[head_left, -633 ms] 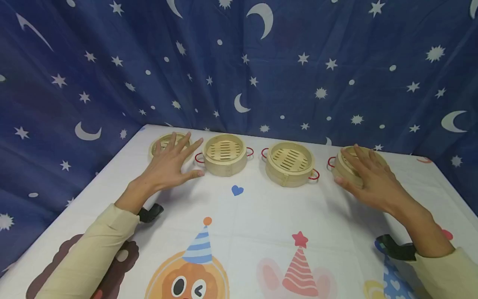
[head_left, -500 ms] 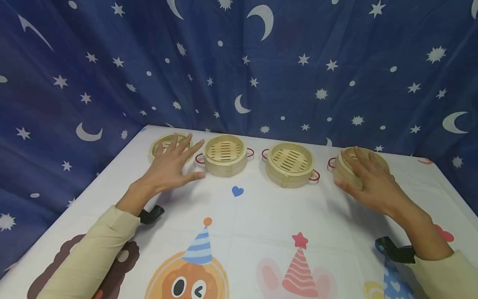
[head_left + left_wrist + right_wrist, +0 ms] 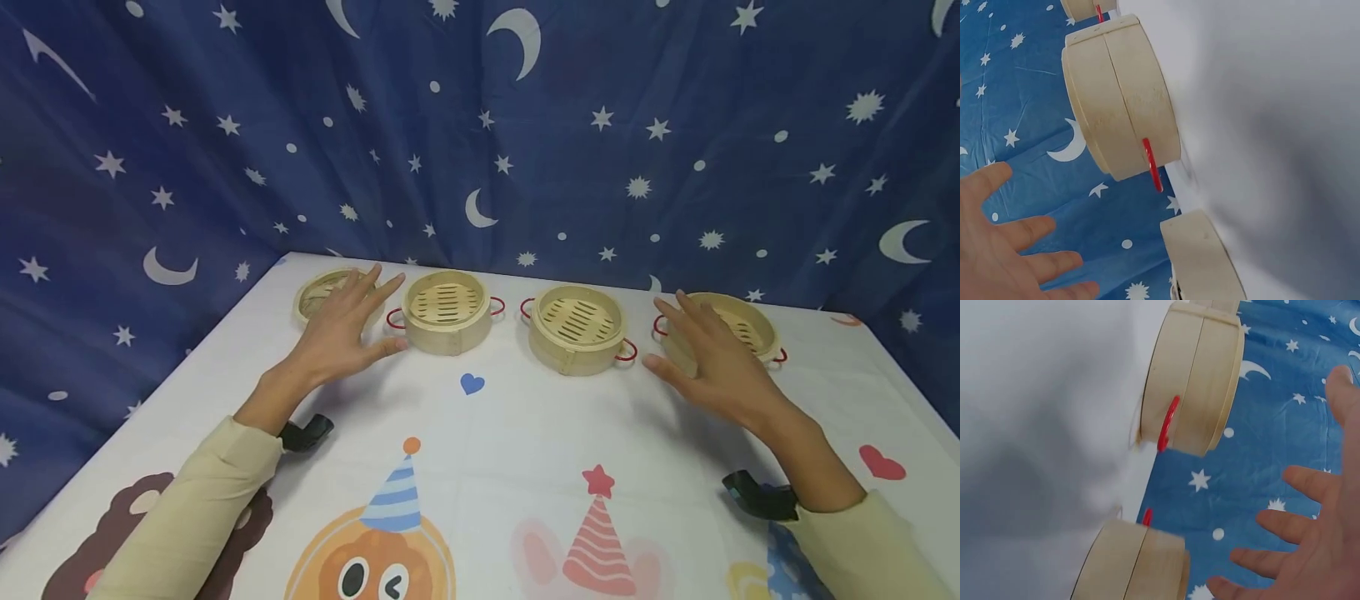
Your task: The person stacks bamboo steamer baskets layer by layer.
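Above the leftmost round bamboo piece (image 3: 315,293) my left hand (image 3: 333,337) hovers with spread fingers, hiding part of it. Just right of that thumb stands a bamboo steamer (image 3: 450,340) with red handles. Another bamboo steamer (image 3: 573,360) sits right of centre. My right hand (image 3: 716,367) is held, fingers spread, in front of the rightmost steamer (image 3: 744,327), covering its left part. Both wrist views show steamer sides, such as a two-banded steamer (image 3: 1122,100) on the left and a similar steamer (image 3: 1191,375) on the right. Neither hand grips anything.
A white cloth (image 3: 525,433) with printed cartoon figures covers the table. Behind and to the left hangs a dark blue curtain (image 3: 570,192) with moons and stars. Black wrist-worn devices (image 3: 757,496) show under both wrists.
My right hand has moved left, uncovering the slats and right red handle of the rightmost steamer. The left hand has hardly moved. The head view has shifted slightly.
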Motion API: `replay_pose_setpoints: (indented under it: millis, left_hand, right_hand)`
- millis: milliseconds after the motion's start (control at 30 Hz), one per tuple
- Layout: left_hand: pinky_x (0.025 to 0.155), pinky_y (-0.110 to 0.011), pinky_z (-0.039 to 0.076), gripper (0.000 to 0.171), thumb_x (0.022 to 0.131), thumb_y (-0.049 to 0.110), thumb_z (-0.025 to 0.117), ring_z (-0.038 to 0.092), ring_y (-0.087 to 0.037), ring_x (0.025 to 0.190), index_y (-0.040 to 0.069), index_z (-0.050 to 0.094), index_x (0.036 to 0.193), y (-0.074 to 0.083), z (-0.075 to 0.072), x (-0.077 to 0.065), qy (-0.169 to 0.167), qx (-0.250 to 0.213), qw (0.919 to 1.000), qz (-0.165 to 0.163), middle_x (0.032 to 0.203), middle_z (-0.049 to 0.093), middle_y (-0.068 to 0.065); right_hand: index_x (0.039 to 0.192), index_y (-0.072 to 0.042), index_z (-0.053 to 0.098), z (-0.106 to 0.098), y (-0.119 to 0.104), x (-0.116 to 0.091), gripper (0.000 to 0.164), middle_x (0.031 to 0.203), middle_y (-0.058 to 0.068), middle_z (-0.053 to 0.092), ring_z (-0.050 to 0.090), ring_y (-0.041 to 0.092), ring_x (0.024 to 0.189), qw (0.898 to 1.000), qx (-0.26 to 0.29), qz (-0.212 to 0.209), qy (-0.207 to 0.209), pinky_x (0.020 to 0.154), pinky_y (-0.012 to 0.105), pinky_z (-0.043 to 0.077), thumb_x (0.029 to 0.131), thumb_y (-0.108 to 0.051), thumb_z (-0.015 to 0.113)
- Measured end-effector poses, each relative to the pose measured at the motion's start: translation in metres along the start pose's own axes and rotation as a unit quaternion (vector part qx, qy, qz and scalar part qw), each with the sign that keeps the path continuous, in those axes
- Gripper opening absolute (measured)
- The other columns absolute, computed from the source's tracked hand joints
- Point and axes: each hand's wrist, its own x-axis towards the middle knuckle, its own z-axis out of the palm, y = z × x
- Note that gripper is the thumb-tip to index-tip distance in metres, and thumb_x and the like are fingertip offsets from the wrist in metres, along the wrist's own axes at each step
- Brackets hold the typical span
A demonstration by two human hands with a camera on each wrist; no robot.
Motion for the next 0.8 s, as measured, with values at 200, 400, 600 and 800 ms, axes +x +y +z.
replay_pose_setpoints:
  millis: [200,400,600,800]
  left_hand:
    - [0.102,-0.068,0.021,0.081,0.086,0.054,0.064,0.018,-0.042,0.14,0.027,0.026,0.152,0.001,0.01,0.0,0.006,-0.05,0.9985,-0.023,0.158,0.014,-0.012]
    - [0.102,-0.067,0.022,0.076,0.088,0.049,0.064,0.018,-0.038,0.141,0.027,0.028,0.152,-0.001,0.017,0.002,0.007,-0.11,0.9923,-0.055,0.158,0.016,-0.011]
    - [0.104,-0.066,0.017,0.073,0.088,0.038,0.068,0.016,-0.039,0.141,0.025,0.031,0.15,-0.002,0.026,0.007,0.002,-0.161,0.9847,-0.066,0.156,0.019,-0.014]
    - [0.109,-0.06,0.015,0.072,0.087,0.035,0.071,0.015,-0.036,0.142,0.022,0.035,0.149,-0.005,0.033,0.013,-0.005,-0.202,0.9758,-0.083,0.154,0.027,-0.013]
  right_hand:
    - [0.15,-0.019,0.031,0.009,-0.014,0.01,0.076,0.156,0.014,0.021,0.021,0.04,0.139,0.999,0.036,-0.021,0.024,0.1,0.07,0.022,0.088,-0.048,0.063]
    - [0.148,-0.015,0.034,0.016,-0.025,0.02,0.072,0.152,0.018,0.028,0.03,0.042,0.134,0.997,0.052,-0.051,0.037,0.098,0.068,0.027,0.089,-0.044,0.064]
    - [0.146,-0.015,0.038,0.026,-0.035,0.029,0.069,0.149,0.016,0.035,0.031,0.04,0.134,0.992,0.069,-0.092,0.052,0.101,0.065,0.025,0.09,-0.045,0.063]
    - [0.146,-0.014,0.039,0.035,-0.045,0.037,0.068,0.146,0.014,0.039,0.035,0.038,0.132,0.99,0.076,-0.105,0.062,0.099,0.063,0.029,0.09,-0.044,0.064]
